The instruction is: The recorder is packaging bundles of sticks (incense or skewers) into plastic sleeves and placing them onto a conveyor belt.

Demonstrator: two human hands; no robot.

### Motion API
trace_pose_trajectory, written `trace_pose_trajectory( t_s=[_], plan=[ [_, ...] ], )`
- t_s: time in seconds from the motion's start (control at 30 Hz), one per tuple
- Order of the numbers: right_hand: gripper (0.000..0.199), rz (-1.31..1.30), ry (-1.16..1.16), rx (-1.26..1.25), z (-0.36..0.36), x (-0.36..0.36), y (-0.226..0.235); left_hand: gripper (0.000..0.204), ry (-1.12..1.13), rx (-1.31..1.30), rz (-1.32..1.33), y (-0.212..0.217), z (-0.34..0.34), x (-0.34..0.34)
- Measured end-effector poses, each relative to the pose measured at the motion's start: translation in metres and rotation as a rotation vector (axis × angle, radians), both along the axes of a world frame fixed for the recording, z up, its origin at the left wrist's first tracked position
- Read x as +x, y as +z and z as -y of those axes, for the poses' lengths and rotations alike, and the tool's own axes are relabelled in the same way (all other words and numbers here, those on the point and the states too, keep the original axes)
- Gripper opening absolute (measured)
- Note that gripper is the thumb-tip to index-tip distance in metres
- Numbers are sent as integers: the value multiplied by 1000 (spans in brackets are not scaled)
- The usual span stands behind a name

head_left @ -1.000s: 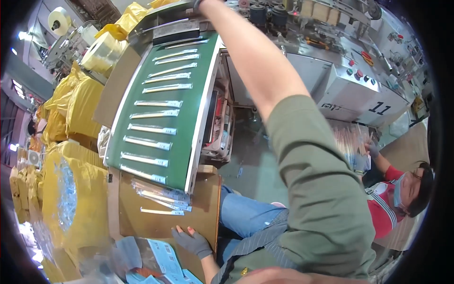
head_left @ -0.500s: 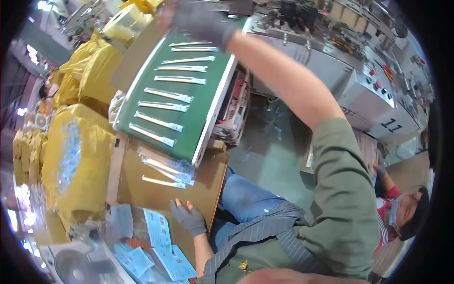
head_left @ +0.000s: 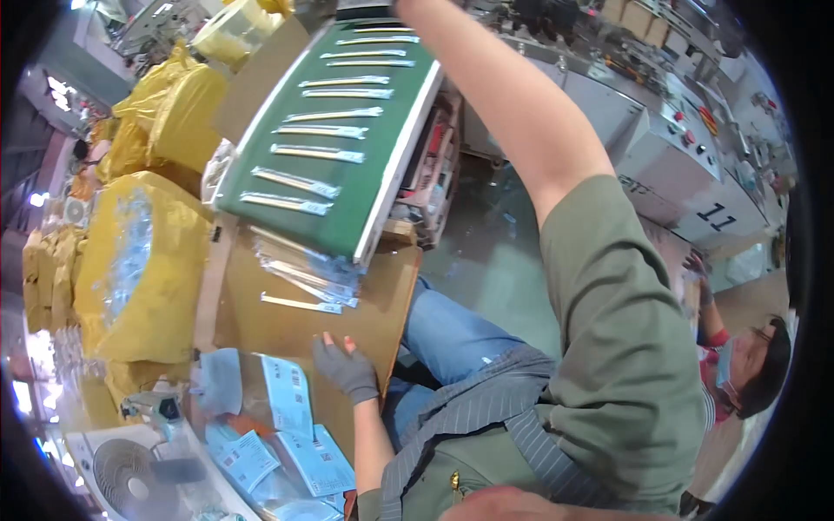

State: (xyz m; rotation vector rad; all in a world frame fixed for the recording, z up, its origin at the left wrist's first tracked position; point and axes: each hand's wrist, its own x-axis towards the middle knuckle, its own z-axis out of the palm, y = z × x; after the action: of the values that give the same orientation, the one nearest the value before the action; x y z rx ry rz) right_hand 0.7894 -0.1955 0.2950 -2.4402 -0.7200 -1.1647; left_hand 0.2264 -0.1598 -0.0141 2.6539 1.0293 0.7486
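Observation:
My left hand (head_left: 347,369), in a grey glove with bare fingertips, rests on the brown board (head_left: 234,326), fingers apart and holding nothing. Just beyond it lies a small pile of slim pale sticks in clear wrappers (head_left: 308,269) with blue-marked ends, with one wrapped stick (head_left: 300,304) nearest my fingers. Above the board slopes a green conveyor belt (head_left: 234,178), carrying a row of several more such wrapped sticks (head_left: 317,154) set crosswise. My right arm (head_left: 504,95) stretches across to the belt's far end; its hand is beyond the upper edge, out of sight.
Blue printed packets (head_left: 289,395) lie left of my hand, near a white fan (head_left: 130,478). Yellow bags (head_left: 143,278) crowd the left side. Crates (head_left: 426,191) stand under the belt. A machine with control buttons (head_left: 695,156) is at right, where a masked person (head_left: 743,373) sits.
My right hand has moved up and out of view. The wrapped sticks on the belt have shifted toward the board, and one more lies on the pile. My left hand stays on the board.

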Motion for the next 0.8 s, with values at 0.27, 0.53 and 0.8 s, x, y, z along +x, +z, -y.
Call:
trace_pose_trajectory(
  t_s=[0.27,0.53,0.8],
  plan=[
    [43,-785,1104,-263,57,-175,-27,44,50,76,-17,-1,-10,-32],
    [40,-120,570,-336,95,-138,-51,43,41,35,-38,-5,-11,-34],
    [33,-909,471,8,108,-208,-7,43,46,100,-56,7,-15,-21]
  ],
)
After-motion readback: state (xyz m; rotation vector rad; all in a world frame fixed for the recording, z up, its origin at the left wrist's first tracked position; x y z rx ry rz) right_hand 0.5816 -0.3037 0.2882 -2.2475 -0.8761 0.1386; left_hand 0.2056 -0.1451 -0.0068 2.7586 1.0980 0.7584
